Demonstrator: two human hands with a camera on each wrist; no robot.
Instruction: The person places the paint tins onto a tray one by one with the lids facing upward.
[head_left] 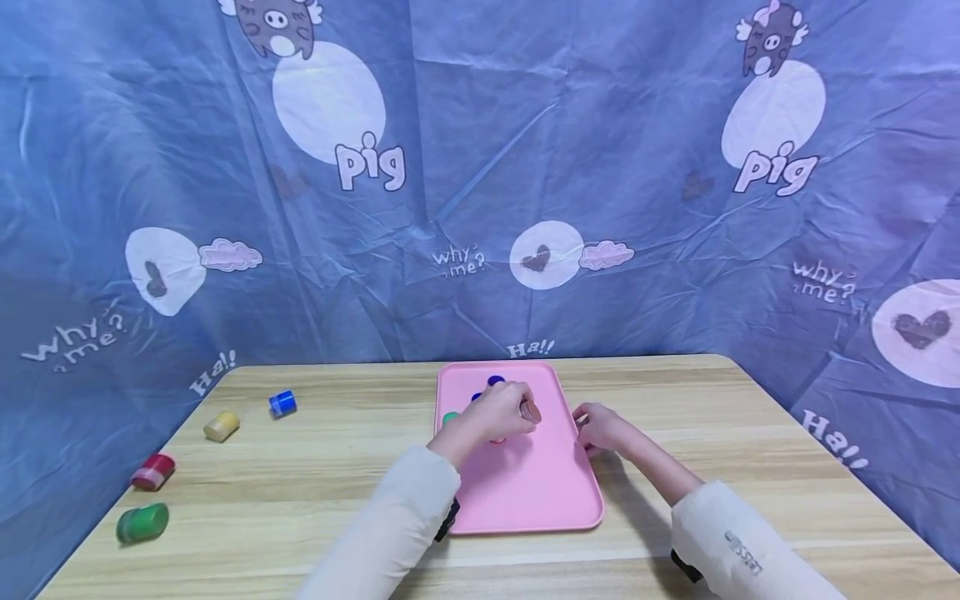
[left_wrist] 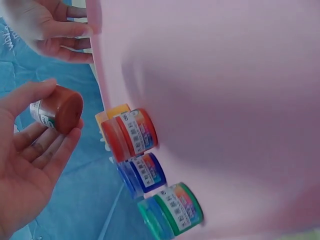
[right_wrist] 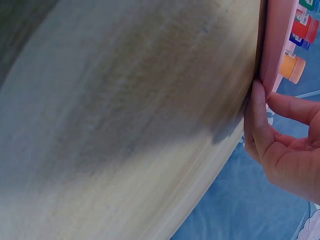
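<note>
My left hand [head_left: 491,410] grips a small brown paint jar [left_wrist: 67,109] between thumb and fingers, above the pink tray [head_left: 532,492]. The jar lies tipped on its side in the grip, its brown end showing in the left wrist view. At the tray's right edge, my right hand [head_left: 602,427] pinches the rim, thumb against it and fingers along the outer side. Inside the tray stand a red paint jar [left_wrist: 131,134], a green one [left_wrist: 177,210], a blue one [left_wrist: 146,171] and a yellow-orange one [right_wrist: 292,67]. My left hand partly covers these jars in the head view.
On the table's left side lie a blue jar [head_left: 282,404], a yellow jar [head_left: 222,426], a red jar [head_left: 153,472] and a green jar [head_left: 142,523]. A blue printed cloth [head_left: 480,183] hangs behind the wooden table [head_left: 322,492].
</note>
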